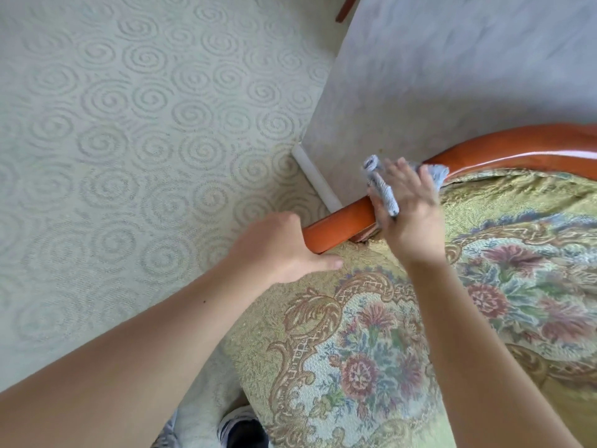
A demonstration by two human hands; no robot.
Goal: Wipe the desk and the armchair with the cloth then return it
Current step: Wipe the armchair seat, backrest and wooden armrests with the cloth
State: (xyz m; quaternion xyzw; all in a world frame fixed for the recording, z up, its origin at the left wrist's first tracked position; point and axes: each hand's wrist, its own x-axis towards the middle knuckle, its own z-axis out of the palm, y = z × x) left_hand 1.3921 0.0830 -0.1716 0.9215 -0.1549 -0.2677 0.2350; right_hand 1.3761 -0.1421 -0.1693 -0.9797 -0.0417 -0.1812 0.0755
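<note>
The armchair has a glossy orange-brown wooden frame (342, 221) curving from the centre to the right edge, and floral tapestry upholstery (371, 350). My right hand (410, 215) presses a blue-grey cloth (384, 192) against the wooden rail, with the cloth bunched around the rail and sticking out above my fingers. My left hand (284, 247) grips the lower end of the same rail, thumb resting on the upholstery. The desk is not in view.
A pale wall (452, 76) with a white skirting strip (316, 182) stands right behind the chair. Cream carpet with swirl patterns (129, 140) covers the floor on the left. A dark shoe (245, 431) shows at the bottom. Another reddish wooden piece (344, 8) pokes in at the top.
</note>
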